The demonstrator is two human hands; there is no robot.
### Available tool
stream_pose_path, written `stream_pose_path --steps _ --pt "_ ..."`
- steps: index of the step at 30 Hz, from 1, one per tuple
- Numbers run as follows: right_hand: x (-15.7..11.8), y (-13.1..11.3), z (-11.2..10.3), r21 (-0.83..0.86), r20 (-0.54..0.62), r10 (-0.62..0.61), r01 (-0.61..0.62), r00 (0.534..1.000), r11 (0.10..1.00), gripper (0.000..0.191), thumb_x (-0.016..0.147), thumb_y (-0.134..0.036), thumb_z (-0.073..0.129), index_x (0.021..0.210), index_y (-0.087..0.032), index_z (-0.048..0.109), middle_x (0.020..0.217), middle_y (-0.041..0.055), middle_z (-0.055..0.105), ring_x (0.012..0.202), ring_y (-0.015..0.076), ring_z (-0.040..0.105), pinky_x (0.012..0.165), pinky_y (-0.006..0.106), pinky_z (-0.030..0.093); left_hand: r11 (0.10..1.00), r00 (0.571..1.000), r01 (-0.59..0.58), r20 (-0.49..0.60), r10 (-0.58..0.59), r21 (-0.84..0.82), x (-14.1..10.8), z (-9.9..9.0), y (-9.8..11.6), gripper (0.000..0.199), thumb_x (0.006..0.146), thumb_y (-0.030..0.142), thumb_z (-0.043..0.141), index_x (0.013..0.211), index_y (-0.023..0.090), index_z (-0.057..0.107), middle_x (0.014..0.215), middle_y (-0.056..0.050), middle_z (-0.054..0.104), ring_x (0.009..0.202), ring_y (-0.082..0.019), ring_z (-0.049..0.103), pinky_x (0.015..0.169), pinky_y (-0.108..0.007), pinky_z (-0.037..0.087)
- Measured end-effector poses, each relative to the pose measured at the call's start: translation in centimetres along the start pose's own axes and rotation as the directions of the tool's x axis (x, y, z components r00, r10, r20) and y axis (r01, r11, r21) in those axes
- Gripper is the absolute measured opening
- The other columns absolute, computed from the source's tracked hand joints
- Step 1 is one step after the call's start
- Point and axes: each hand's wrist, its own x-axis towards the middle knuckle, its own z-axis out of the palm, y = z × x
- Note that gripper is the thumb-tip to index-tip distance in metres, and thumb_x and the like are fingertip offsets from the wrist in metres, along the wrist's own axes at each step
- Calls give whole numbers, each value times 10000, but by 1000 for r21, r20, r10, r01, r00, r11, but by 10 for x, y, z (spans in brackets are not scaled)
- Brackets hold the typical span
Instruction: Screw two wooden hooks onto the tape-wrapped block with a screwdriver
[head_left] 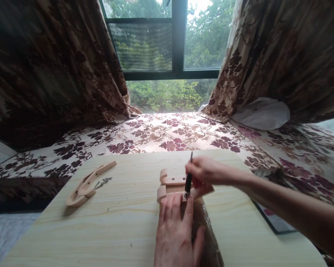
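My left hand (175, 230) lies flat with stretched fingers, its fingertips pressing on the nearer of two pale wooden hooks. My right hand (202, 170) is closed around a slim black tool (188, 183), held upright, whose kind I cannot make out for sure. Its lower tip meets a dark hole or screw in the nearer wooden hook (161, 193), just beyond my left fingertips. The farther wooden hook (168, 180) has dark holes along its flat part. Under my left hand runs a brown piece (208, 230) with a shiny, plastic-like surface, partly hidden.
More curved wooden hooks (85, 187) lie at the left of the pale wood table (122, 222), beside several screws (102, 182). A dark-edged flat object (278, 222) sits at the table's right edge. Beyond are a floral-covered ledge (167, 131), a white plastic bag (263, 113) and curtains.
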Motion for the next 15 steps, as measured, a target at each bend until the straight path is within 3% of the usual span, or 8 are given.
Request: stream_pose_path --steps 4,8,10,13,15 --pt "-1 -1 9 -3 65 -32 32 997 999 403 931 -334 309 714 -136 585 539 46 628 452 131 569 445 224 423 998 996 -27 -80 32 59 -4 10 -6 643 773 337 566 1355 130 386 1315 -158 452 1234 -305 412 927 -435 461" --pt "-3 -3 -4 -95 -84 -106 98 991 991 454 961 -393 251 787 -137 582 614 41 618 541 125 554 538 234 420 984 982 -82 -155 106 156 -8 29 -14 659 749 411 576 1338 165 411 1236 -120 539 1144 -278 499 867 -395 474" --pt "-10 -5 -13 -157 -143 -127 104 982 982 457 963 -416 252 800 -143 581 644 40 609 578 132 546 569 245 410 983 982 -59 -165 89 177 -10 37 -15 649 750 469 570 1329 216 421 1204 -83 571 1107 -253 527 867 -380 461" --pt "-25 -7 -14 -250 -163 -150 106 975 963 426 959 -418 282 794 -161 578 673 40 613 617 148 549 600 259 395 986 985 21 -173 8 163 -10 41 -13 638 737 491 582 1307 245 438 1191 -69 587 1111 -259 529 909 -405 426" --pt "-34 -7 -8 -312 -156 -160 105 975 944 414 956 -407 293 756 -169 566 668 44 612 608 155 540 595 267 377 985 986 4 -165 25 172 -9 40 -14 638 728 474 586 1302 235 444 1185 -72 593 1111 -261 530 916 -405 418"
